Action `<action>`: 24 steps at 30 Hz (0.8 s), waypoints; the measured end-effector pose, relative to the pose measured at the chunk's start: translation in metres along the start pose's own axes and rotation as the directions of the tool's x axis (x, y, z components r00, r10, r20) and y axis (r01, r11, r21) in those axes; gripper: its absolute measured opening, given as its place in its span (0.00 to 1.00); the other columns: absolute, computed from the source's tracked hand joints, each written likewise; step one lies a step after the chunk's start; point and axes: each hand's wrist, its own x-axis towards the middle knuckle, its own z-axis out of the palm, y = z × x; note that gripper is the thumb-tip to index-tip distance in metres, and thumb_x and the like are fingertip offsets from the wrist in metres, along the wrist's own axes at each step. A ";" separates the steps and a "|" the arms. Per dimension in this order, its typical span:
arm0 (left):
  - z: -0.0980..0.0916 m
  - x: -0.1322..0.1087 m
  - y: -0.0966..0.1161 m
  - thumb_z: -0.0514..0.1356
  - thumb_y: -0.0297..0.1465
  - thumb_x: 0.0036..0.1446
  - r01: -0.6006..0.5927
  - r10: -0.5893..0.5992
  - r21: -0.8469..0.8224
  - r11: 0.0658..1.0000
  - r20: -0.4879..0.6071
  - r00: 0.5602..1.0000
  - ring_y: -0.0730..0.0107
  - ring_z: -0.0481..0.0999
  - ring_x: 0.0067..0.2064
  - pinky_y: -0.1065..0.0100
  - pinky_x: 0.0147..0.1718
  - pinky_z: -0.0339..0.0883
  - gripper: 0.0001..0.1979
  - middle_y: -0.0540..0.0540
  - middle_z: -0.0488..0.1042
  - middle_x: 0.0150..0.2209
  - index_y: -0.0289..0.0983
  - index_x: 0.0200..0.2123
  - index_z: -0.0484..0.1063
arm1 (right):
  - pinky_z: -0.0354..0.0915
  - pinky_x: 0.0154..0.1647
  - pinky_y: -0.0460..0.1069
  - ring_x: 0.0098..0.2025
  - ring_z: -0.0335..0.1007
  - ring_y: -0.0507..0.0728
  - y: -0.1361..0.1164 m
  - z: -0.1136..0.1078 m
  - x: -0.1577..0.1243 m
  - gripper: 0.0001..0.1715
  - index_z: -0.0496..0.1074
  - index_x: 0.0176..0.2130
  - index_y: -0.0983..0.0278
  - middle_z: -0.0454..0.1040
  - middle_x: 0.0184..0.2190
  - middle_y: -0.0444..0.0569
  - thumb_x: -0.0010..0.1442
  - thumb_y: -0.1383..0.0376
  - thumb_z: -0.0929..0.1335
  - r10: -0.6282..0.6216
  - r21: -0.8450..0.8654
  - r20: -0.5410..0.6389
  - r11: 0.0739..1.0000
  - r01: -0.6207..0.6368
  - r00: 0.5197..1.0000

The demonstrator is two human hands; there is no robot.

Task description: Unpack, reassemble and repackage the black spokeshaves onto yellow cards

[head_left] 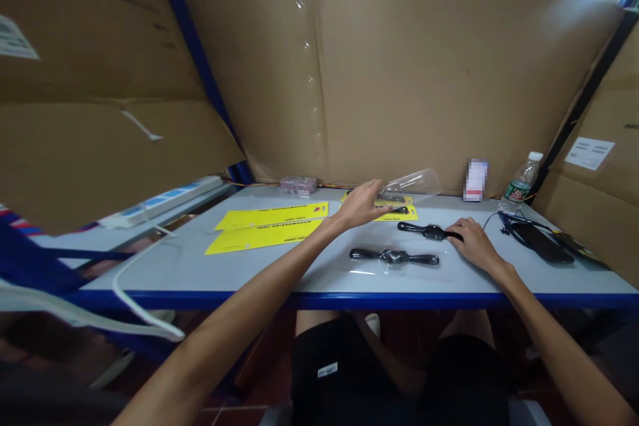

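Observation:
My left hand is raised over the back of the table, its fingers closed on the edge of a clear plastic blister shell tilted to the right. My right hand grips the right handle of a black spokeshave, which lies level close to the tabletop. Nearer the front edge, a second black spokeshave rests in a clear plastic shell. Behind my left hand are yellow cards with black tools on them, partly hidden by the hand and the plastic.
Two flat yellow printed cards lie on the left of the grey table. A small clear box sits at the back. On the right stand a phone and a water bottle, beside a black strapped item. A power strip lies left.

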 end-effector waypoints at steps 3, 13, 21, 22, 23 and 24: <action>0.005 -0.003 -0.002 0.62 0.44 0.62 0.002 -0.002 -0.021 1.000 -0.009 1.000 0.49 0.74 0.57 0.53 0.55 0.68 0.27 0.38 0.75 0.56 0.39 0.59 0.66 | 0.60 0.54 0.57 0.50 0.66 0.65 -0.002 -0.002 -0.005 0.17 0.80 0.52 0.61 0.77 0.44 0.56 0.68 0.68 0.66 0.017 -0.042 0.015 0.999 -0.016 1.000; 0.006 -0.003 0.000 0.63 0.44 0.60 0.027 -0.033 -0.059 0.998 -0.091 0.995 0.48 0.74 0.57 0.51 0.55 0.68 0.27 0.39 0.75 0.56 0.41 0.59 0.66 | 0.60 0.54 0.54 0.52 0.70 0.65 -0.018 -0.010 -0.015 0.12 0.80 0.48 0.62 0.78 0.44 0.57 0.69 0.65 0.66 0.174 -0.145 0.024 0.975 -0.169 0.984; 0.010 -0.006 -0.004 0.62 0.43 0.60 0.070 -0.079 -0.080 0.994 -0.118 0.990 0.49 0.75 0.56 0.52 0.55 0.68 0.27 0.37 0.75 0.56 0.38 0.59 0.66 | 0.63 0.41 0.54 0.41 0.78 0.68 -0.036 -0.009 -0.031 0.17 0.69 0.53 0.66 0.80 0.38 0.62 0.67 0.64 0.67 0.404 -0.121 -0.038 0.906 -0.405 0.914; 0.011 -0.006 -0.004 0.62 0.43 0.60 0.070 -0.079 -0.081 0.994 -0.116 0.990 0.49 0.75 0.57 0.52 0.55 0.68 0.27 0.37 0.75 0.56 0.37 0.60 0.66 | 0.63 0.40 0.54 0.40 0.78 0.68 -0.039 -0.008 -0.028 0.16 0.69 0.53 0.66 0.80 0.37 0.61 0.66 0.65 0.67 0.408 -0.103 -0.044 0.906 -0.411 0.912; 0.012 -0.006 -0.004 0.62 0.43 0.60 0.069 -0.078 -0.081 0.994 -0.114 0.990 0.48 0.74 0.57 0.51 0.55 0.68 0.28 0.37 0.75 0.57 0.37 0.60 0.66 | 0.64 0.40 0.53 0.40 0.79 0.67 -0.041 -0.005 -0.025 0.15 0.69 0.52 0.65 0.80 0.37 0.59 0.66 0.65 0.67 0.403 -0.080 -0.049 0.911 -0.405 0.914; 0.012 -0.006 -0.004 0.62 0.43 0.61 0.066 -0.075 -0.081 0.995 -0.111 0.991 0.48 0.74 0.57 0.51 0.55 0.68 0.28 0.36 0.75 0.57 0.37 0.60 0.65 | 0.64 0.40 0.52 0.40 0.79 0.65 -0.044 -0.004 -0.021 0.13 0.69 0.51 0.63 0.81 0.36 0.57 0.67 0.65 0.67 0.385 -0.052 -0.052 0.920 -0.388 0.921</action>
